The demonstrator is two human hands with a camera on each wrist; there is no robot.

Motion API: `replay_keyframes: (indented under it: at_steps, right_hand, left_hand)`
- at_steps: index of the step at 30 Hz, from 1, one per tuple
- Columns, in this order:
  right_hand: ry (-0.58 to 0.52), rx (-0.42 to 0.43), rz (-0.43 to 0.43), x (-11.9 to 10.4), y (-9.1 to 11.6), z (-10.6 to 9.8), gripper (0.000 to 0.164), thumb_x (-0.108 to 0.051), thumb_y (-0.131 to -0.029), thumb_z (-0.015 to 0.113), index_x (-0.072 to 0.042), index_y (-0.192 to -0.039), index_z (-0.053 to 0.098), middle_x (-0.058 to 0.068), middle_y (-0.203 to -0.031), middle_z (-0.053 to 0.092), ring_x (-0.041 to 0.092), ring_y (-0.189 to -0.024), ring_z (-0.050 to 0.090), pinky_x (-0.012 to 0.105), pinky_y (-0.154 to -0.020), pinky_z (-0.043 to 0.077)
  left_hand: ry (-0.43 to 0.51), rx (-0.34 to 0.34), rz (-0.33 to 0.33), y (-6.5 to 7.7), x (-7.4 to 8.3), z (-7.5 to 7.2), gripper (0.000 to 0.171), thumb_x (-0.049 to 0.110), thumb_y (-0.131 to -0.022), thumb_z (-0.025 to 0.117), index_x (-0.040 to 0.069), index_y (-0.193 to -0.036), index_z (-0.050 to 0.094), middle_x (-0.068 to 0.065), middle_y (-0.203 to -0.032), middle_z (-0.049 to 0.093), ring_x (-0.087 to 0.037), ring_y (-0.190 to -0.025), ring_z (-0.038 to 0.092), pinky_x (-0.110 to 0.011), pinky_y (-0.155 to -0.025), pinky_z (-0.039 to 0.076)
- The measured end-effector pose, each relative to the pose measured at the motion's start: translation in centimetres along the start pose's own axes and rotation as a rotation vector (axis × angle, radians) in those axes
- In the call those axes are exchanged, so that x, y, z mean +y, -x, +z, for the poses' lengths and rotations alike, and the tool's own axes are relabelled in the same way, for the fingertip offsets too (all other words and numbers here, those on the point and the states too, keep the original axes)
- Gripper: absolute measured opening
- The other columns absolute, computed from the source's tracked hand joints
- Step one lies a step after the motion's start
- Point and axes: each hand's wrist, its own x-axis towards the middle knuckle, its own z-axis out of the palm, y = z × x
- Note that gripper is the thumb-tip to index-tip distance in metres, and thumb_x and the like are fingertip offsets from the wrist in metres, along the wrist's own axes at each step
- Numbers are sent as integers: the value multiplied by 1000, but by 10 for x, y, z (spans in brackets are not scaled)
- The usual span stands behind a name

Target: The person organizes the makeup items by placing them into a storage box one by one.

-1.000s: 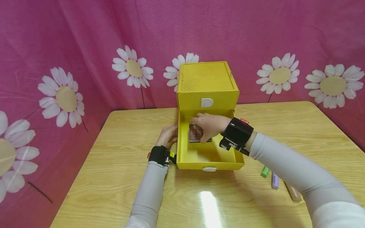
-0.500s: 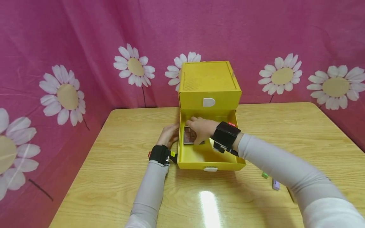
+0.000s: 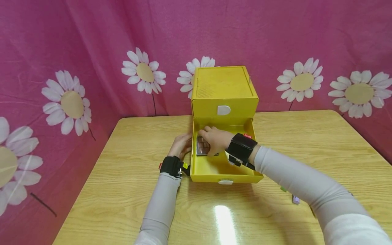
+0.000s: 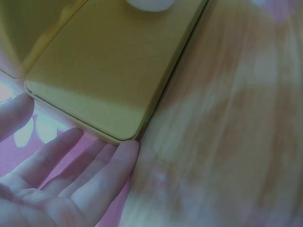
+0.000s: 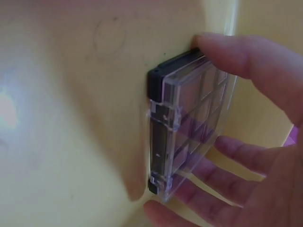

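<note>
An eyeshadow palette (image 3: pixel 202 146) with a clear lid and brown pans lies in the left part of the yellow box's (image 3: pixel 226 178) tray. My right hand (image 3: pixel 216 139) spans it from above. In the right wrist view, the thumb presses one edge of the palette (image 5: pixel 196 113) while the fingers curl at the opposite edge; its black base is against or very close to the box floor. Outside the box, my left hand (image 3: pixel 180 145) touches the left wall. The left wrist view shows its extended fingers (image 4: pixel 102 182) along that wall.
The box's lid (image 3: pixel 223 85) stands raised at the back, with a white latch (image 3: pixel 224 110). Right of the box, a green stick (image 3: pixel 283 189) and a purple stick (image 3: pixel 295 199) lie on the wooden table (image 3: pixel 122 204), partly under the right sleeve. A pink flowered curtain (image 3: pixel 239 34) hangs behind.
My right hand has shifted the palette left and slightly toward the front within the box, then stays almost still. My left hand keeps its place at the box's left wall.
</note>
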Motion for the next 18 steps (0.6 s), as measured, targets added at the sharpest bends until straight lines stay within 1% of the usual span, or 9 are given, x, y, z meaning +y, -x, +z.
replay_keyframes:
  at_steps: [3,6,9,12,14,18]
  right_hand:
    - [-2,-3,-9,2,1,1,78,-19,-64,81,-3,-130,41,17,-120,45,32,-105,45,40,-91,42]
    - [-6,-2,-28,4,3,-1,83,-23,-66,81,-2,-133,38,18,-123,44,33,-107,45,41,-93,41]
    - [-28,0,-42,4,10,-8,85,-27,-70,80,-2,-137,35,19,-128,42,33,-110,44,42,-95,40]
    - [-71,20,-57,3,20,-20,78,-27,-74,76,-5,-138,36,18,-132,41,31,-113,43,42,-96,39]
    - [-85,49,-79,2,29,-29,72,-26,-77,74,-5,-137,38,18,-133,41,29,-115,43,42,-97,39]
    - [-68,153,-131,5,53,-45,65,-27,-80,72,-3,-133,44,17,-131,44,29,-117,45,41,-96,41]
  left_hand:
    - [-4,6,0,0,-1,0,39,23,-91,57,-4,-119,57,-6,-98,65,-12,-78,63,-31,-74,52]
    - [-6,10,-5,-1,-2,0,39,24,-90,58,-3,-119,58,-9,-102,65,-13,-80,63,-32,-75,52]
    - [-9,11,-8,-1,-2,0,40,25,-90,59,-3,-118,58,-11,-107,64,-13,-82,63,-32,-76,52]
    - [-10,10,-5,-2,-2,0,40,25,-90,58,-3,-119,58,-12,-110,63,-13,-83,62,-33,-77,51]
    - [-10,5,-2,-2,-2,0,40,25,-90,58,-3,-120,57,-11,-110,63,-13,-84,62,-32,-77,51]
    - [-7,-5,14,-3,-2,-1,41,24,-91,56,-5,-121,56,-11,-108,64,-13,-82,63,-33,-78,51]
